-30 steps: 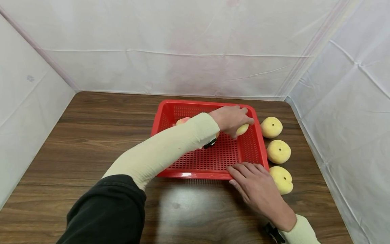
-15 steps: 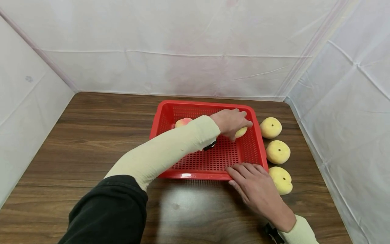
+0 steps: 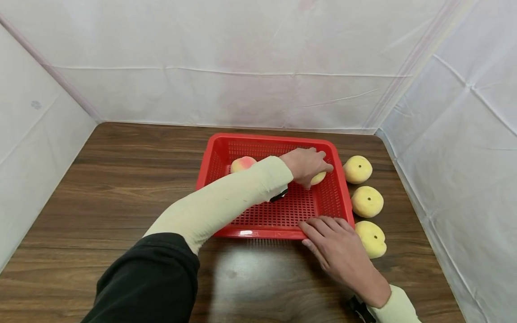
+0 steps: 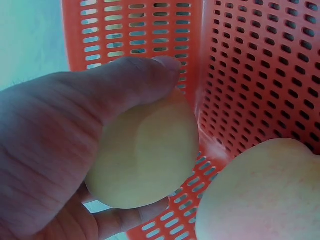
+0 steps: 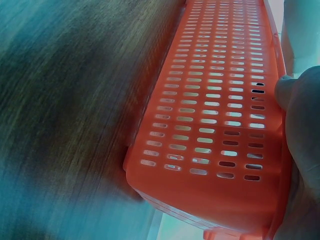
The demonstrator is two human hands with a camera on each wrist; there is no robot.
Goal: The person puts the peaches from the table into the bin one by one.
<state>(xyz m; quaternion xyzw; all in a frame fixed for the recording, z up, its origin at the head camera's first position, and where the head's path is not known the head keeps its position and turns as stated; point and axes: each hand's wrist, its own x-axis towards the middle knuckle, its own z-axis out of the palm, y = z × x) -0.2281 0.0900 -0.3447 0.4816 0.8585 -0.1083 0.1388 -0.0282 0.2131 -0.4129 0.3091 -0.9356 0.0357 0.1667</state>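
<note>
Scanning from the left of the head view, we see a wooden table enclosed by white sheeting. At frame centre sits a red perforated basket. In its upper-left corner lies a pink-yellow peach. Our left hand reaches into the basket's upper-right area and grips a yellow peach; the left wrist view shows thumb and fingers curled around this fruit, close to the basket's inner corner, with a second fruit at lower right of that frame. Our right hand rests at the basket's lower-right corner, fingers extended flat against the near rim; the right wrist view shows a fingertip against the basket's outer wall. Right of the basket, three yellow peaches stand in a column on the table: upper, middle, and lower, the lower one just beside our right hand.
</note>
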